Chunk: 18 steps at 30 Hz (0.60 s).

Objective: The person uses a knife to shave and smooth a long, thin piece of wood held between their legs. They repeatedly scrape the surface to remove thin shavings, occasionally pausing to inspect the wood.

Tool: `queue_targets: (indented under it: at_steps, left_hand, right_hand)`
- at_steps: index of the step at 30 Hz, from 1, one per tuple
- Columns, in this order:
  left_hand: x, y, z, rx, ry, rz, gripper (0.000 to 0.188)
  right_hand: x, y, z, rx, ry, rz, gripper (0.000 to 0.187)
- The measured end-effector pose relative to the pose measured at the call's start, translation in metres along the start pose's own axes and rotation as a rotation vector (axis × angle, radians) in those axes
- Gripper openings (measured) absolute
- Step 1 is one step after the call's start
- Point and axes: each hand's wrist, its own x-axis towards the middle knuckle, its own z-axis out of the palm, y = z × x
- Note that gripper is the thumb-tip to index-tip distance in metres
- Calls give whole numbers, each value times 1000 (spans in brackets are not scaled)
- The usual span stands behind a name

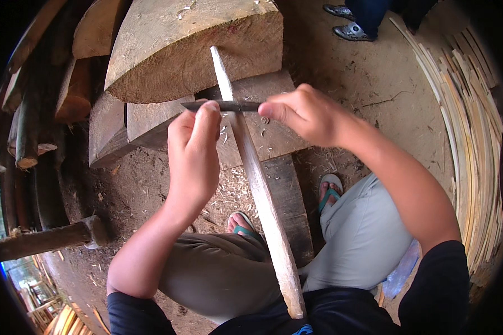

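A dark, narrow knife (237, 106) lies crosswise over a long pale wooden stick (260, 190). My left hand (195, 134) is closed on the knife's left part, thumb on top, with a pointed tip sticking out beyond it. My right hand (307, 114) grips the other end, its thumb along the knife. The stick slants between my legs, its near end by my dark shirt. Its narrowed, whittled far end reaches the cut face of a large log block (195, 56). How that end is held there I cannot tell.
Below the log block lie thick planks (262, 120) sprinkled with shavings. Logs (72, 92) are stacked at left, near a wooden mallet-like piece (47, 245). A bundle of thin wooden strips (472, 156) lies at right. Another person's shoes (352, 32) stand at the far right.
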Motion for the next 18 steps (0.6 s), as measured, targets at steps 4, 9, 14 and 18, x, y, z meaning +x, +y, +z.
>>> queue_targets:
  at_steps: [4, 9, 14, 18]
  left_hand:
    - [16, -3, 2, -4, 59, 70, 38]
    - [13, -1, 2, 52, 70, 26, 37]
    - [19, 2, 1, -26, 44, 8, 35]
    - [18, 2, 1, 34, 42, 29, 35]
  right_hand:
    - [3, 0, 2, 39, 49, -27, 58]
    - [1, 0, 4, 60, 90, -44, 60]
    - [4, 0, 7, 49, 80, 16, 58]
    - [0, 2, 14, 69, 126, 9, 60]
